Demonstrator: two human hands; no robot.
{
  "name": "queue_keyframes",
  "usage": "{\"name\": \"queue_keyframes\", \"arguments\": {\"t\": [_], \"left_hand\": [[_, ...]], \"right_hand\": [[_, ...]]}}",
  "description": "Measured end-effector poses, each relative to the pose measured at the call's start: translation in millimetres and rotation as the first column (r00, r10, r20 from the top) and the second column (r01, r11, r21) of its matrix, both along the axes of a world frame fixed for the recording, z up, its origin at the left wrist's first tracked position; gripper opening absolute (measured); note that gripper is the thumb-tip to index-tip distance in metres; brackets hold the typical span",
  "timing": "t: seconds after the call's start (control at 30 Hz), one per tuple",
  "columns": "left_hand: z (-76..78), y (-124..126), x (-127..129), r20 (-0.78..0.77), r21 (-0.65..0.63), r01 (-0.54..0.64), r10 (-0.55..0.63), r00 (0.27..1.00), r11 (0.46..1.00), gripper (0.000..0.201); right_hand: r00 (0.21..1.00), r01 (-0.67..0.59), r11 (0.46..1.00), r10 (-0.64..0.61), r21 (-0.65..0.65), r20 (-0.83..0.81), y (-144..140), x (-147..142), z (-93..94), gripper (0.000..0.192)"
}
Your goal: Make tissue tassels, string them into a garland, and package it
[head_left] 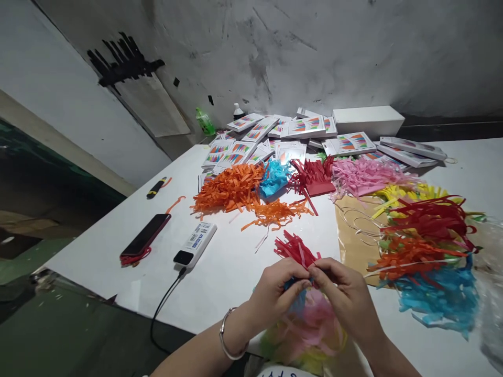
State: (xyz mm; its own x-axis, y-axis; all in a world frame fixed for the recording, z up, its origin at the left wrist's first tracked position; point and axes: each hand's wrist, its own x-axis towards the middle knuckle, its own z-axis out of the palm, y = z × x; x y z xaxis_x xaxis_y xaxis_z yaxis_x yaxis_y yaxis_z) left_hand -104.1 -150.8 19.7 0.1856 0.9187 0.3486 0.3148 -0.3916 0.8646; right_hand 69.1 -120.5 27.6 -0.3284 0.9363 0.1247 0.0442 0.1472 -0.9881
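Both my hands meet near the table's front edge, pinching a red tissue-paper tassel (295, 249). My left hand (277, 290) grips it from the left, thumb and fingers pressed together. From the right, my right hand (343, 296) pinches the same spot; fingertips hide the exact hold. Red strips fan out beyond the fingers. Below the hands hang pink tissue strips (318, 317), with blue, yellow and green ones partly hidden. Piles of orange fringe (231, 191), blue fringe (275, 178), dark red fringe (314, 175) and pink fringe (365, 175) lie ahead.
Flat printed boxes (302, 127) are heaped at the back beside a white box (367, 120). A phone (146, 235), a corded white device (195, 244) and a yellow-black cutter (156, 188) lie left. Multicoloured tassels (432, 262) rest on brown paper (356, 235) near clear plastic (491, 293).
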Motion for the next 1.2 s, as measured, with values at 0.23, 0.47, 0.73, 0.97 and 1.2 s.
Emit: {"name": "queue_keyframes", "arguments": {"t": [0.23, 0.47, 0.73, 0.97, 1.2], "left_hand": [[0.2, 32, -9, -0.276, -0.037, 0.405, -0.399, 0.875, 0.914, 0.018], [-16.7, 165, -53, -0.407, 0.01, -0.058, 0.057, 0.911, 0.998, 0.012], [-10.6, 155, -63, -0.294, -0.03, -0.191, 0.174, 0.94, 0.981, 0.01], [21.5, 57, -33, 0.364, -0.306, 0.041, 0.077, 0.928, 0.951, 0.031], [28.5, 23, -7, 0.673, -0.455, 0.325, 0.08, 0.736, 0.829, 0.033]], "right_hand": [[0.812, 0.304, 0.923, -0.38, -0.235, -0.444, 30, 24, -11.7, 0.019], [0.872, 0.261, 0.915, -0.361, -0.308, -0.332, 31, 28, -32.3, 0.031], [0.951, 0.249, 0.931, -0.288, -0.265, -0.117, 26, 34, -35.8, 0.042], [0.986, 0.164, 0.986, -0.164, 0.013, -0.011, 1, 17, 1.7, 0.025], [0.993, 0.085, 0.929, -0.11, 0.359, 0.048, -9, 14, 12.8, 0.014]]}}
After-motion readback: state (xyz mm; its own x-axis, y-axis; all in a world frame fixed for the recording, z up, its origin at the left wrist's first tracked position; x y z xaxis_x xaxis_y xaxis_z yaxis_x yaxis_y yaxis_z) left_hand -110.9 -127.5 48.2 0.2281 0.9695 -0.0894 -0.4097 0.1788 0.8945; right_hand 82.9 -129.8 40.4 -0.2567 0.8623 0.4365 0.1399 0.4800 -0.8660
